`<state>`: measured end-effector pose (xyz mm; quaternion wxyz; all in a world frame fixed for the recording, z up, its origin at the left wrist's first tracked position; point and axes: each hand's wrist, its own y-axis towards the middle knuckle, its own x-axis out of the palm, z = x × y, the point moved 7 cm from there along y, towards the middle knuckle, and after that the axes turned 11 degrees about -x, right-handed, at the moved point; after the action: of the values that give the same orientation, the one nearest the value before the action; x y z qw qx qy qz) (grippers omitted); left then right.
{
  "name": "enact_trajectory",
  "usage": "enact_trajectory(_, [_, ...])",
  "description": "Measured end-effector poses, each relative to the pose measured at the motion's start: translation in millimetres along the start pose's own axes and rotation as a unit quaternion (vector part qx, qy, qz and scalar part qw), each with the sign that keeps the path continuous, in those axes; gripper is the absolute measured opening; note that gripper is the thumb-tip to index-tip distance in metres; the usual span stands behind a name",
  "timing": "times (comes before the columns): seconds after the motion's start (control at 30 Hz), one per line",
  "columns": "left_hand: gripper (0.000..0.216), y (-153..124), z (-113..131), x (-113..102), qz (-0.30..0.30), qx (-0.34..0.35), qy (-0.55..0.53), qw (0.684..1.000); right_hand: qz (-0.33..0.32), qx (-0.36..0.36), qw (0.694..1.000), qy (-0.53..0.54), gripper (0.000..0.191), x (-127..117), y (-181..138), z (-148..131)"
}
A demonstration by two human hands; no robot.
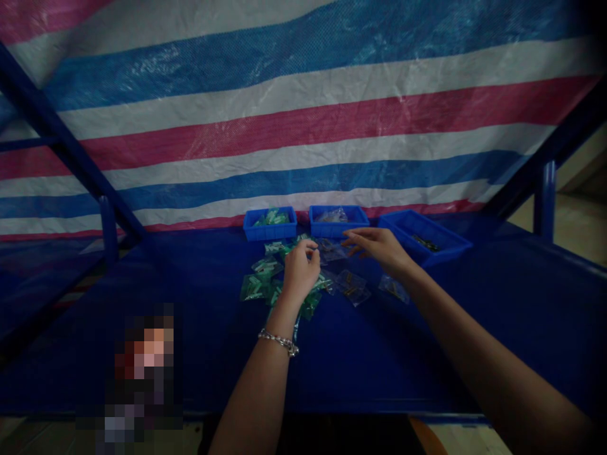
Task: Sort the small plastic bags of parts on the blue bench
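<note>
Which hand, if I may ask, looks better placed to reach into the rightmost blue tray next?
Probably the right: the right hand appears nearer the rightmost blue tray, on the same side, whereas the left hand is farther away, by the green packets.

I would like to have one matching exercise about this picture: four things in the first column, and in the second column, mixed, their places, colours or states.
1. Left hand
2. Bracelet
3. Right bin
4. Sheet

A. Striped red, white and blue
B. Set askew
C. Over green packets
D. Silvery

Pairs: 1-C, 2-D, 3-B, 4-A
</note>
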<state>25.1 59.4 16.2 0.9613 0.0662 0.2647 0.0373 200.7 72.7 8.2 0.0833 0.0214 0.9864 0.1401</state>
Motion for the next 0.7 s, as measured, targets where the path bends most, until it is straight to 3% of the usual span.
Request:
enact_trajectory(0.17, [0.014,-7,12,0,-0.007,0.061,0.045,0.997,0.008,-0.031,0.999,-0.021,0.025,9,-10,3])
enact_trajectory(0.4, [0.016,-7,12,3,-0.017,0.091,0.066,0.994,-0.031,-0.075,0.991,-0.102,0.026,13,-10,11])
enact_trajectory(0.7, [0.017,-7,11,7,-0.020,0.115,0.095,0.989,-0.111,-0.137,0.936,-0.304,0.022,25,-16,-2])
